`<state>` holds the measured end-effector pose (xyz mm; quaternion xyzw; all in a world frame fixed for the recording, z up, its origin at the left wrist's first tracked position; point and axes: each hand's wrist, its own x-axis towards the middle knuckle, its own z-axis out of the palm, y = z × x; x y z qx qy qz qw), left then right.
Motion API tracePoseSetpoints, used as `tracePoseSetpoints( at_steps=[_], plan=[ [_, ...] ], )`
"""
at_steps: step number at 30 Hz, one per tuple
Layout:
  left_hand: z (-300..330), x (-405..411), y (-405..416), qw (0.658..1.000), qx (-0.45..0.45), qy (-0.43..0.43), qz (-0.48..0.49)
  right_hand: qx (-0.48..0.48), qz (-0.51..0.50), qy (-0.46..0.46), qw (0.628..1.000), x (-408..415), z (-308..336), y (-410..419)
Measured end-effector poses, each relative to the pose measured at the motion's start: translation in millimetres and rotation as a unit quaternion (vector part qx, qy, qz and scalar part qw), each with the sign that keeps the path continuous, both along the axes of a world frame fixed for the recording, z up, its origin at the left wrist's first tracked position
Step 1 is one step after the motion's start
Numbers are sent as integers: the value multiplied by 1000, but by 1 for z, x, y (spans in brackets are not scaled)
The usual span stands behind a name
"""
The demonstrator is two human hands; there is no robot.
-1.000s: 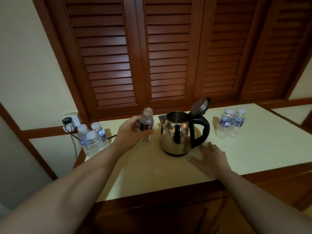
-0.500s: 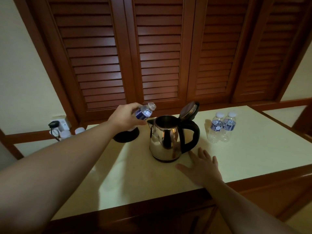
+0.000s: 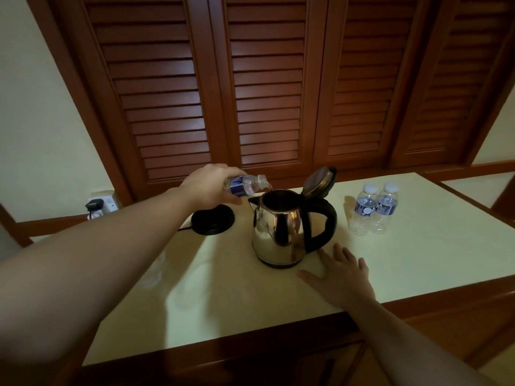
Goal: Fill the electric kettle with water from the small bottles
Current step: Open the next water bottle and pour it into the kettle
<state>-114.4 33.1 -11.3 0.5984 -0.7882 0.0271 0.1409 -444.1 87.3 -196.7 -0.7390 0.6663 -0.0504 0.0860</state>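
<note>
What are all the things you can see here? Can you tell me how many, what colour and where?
kettle: one, shiny steel with black handle, mid-counter, lid up
tipped bottle: one, clear with blue label, over kettle mouth
standing bottles: two, clear, white caps, right of kettle
base: one, black, left of kettle
plug: one, black, in wall socket, far left
counter: one, cream
shutters: brown wood, behind
left hand: holds tipped bottle
right hand: flat on counter
</note>
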Motion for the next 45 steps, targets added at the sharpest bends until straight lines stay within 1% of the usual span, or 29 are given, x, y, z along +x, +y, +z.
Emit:
tracePoseSetpoints(
  at_steps=[13, 19, 24, 34, 45],
  plan=[
    [14, 1, 1, 997, 25, -61, -46, -1, 0, 6, 1000, 0, 2, 1],
    [18, -1, 0, 991, 38, -121, -47, -3, 4, 9, 1000, 0, 2, 2],
    [21, -2, -1, 987, 42, -144, -58, -5, 2, 6, 1000, 0, 2, 2],
    [29, -2, -2, 987, 51, -137, -67, -8, -2, 0, 1000, -1, -1, 1],
    [35, -2, -5, 988, 37, -132, -71, -9, -1, 1, 1000, 0, 1, 3]
  ],
)
